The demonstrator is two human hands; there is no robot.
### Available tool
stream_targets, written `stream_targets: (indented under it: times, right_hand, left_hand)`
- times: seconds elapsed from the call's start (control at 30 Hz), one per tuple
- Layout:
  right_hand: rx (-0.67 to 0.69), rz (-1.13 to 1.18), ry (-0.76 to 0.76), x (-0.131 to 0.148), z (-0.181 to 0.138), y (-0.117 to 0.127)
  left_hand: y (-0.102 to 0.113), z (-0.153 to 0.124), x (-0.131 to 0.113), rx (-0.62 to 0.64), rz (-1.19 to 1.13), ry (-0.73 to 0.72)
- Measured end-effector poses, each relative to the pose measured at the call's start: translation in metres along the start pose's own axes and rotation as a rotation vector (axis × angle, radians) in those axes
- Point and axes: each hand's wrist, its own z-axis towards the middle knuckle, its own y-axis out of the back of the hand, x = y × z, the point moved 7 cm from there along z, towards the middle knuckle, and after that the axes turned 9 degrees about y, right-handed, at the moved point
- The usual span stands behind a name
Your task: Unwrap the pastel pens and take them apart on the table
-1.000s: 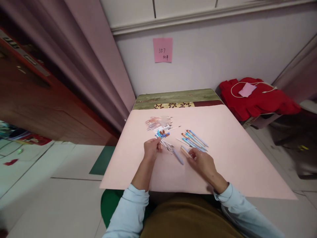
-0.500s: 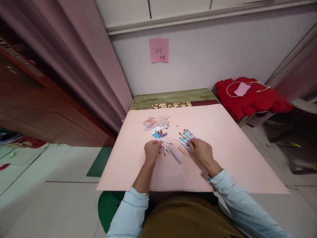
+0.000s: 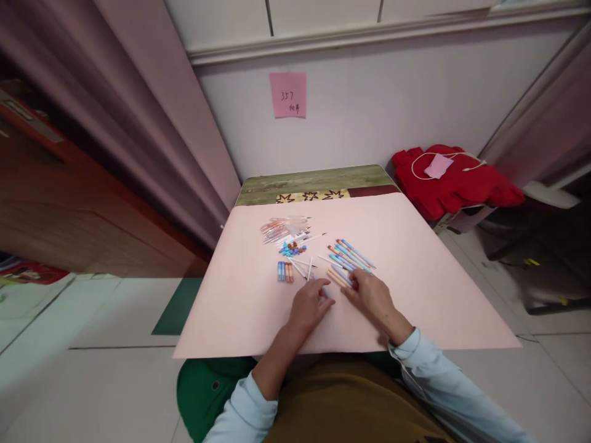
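My left hand (image 3: 310, 307) is low over the sheet, with thumb and forefinger apart around a lilac pen barrel (image 3: 325, 293) that it partly covers. My right hand (image 3: 373, 296) has its fingers closed at the lower end of another lilac pen barrel (image 3: 340, 272). Beside it lie pale orange barrels (image 3: 338, 279). Just beyond that hand, blue and orange pens (image 3: 351, 253) rest in a slanted row. White pen refills (image 3: 309, 266) lie in front of my left hand. Four-sided blue and brown pen pieces (image 3: 285, 271) stand side by side to the left.
Small blue and brown caps (image 3: 292, 248) form a pile behind the refills. Farther back are clear and orange-tinted barrels (image 3: 281, 230). A pink sheet (image 3: 429, 307) covers the table. Red cloth with a white cable (image 3: 462, 191) is at the right; a wooden door (image 3: 92, 209) is at the left.
My left hand has moved right and toward me, to the lilac barrel, uncovering the row of short blue and brown pieces. My right hand has shifted slightly toward me, off the row of pens.
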Motion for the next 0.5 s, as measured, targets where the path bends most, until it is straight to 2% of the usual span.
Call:
stream_targets:
  times: [0.1, 0.23, 0.37, 0.5]
  right_hand:
    - [-0.023, 0.120, 0.035, 0.002, 0.003, -0.005]
    - [-0.074, 0.193, 0.064, 0.000, 0.004, -0.002]
    - [-0.232, -0.040, -0.039, -0.012, 0.006, 0.018]
    - [-0.173, -0.244, -0.062, -0.017, 0.016, 0.020]
  left_hand:
    - [-0.011, -0.004, -0.008, 0.055, 0.159, -0.034]
    - [-0.008, 0.001, -0.010, 0.009, 0.251, 0.000]
    - [-0.006, 0.004, -0.007, -0.026, 0.158, 0.001]
    - [0.000, 0.006, 0.001, -0.098, -0.009, -0.043]
